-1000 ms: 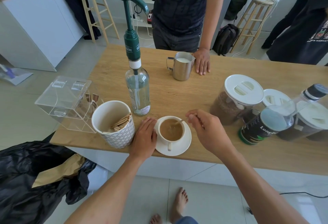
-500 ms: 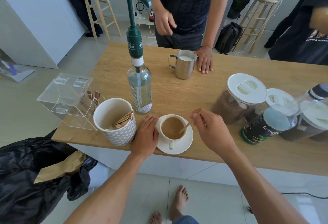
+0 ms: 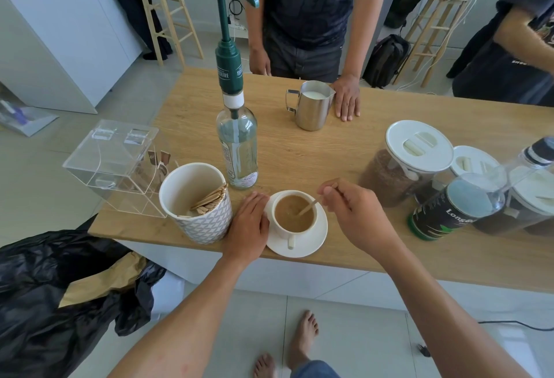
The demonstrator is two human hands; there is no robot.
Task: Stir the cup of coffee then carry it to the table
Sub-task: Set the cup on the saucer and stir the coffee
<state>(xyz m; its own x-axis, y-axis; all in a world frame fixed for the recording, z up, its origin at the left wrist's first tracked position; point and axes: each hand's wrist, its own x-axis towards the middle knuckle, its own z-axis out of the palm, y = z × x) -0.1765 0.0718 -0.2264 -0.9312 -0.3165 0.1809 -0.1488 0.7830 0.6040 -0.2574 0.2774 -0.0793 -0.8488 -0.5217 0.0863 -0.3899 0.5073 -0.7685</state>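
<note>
Between the 2 hands sits 1 round white ceramic cup (image 3: 295,217) of milky brown coffee, on 1 smooth white saucer (image 3: 311,242) near the front edge of the pale wood-grain surface (image 3: 299,152). The left hand (image 3: 250,223) lies flat, fingers together, touching the saucer's left rim and the cup's side, gripping nothing. The right hand (image 3: 352,212), just right of the cup, pinches 1 thin flat wooden stir stick (image 3: 308,206) whose lower end dips into the coffee. Left of the left hand stands 1 white paper tub with a grey triangle pattern (image 3: 196,202), holding a bundle of wooden sticks, and beyond it 1 clear acrylic box (image 3: 115,164). Beyond the hands rise 1 clear glass bottle with a green plastic pump (image 3: 236,125) and 1 shiny steel milk jug (image 3: 311,106). Right of the right hand stands 1 clear jar with a round white lid (image 3: 415,152).
</note>
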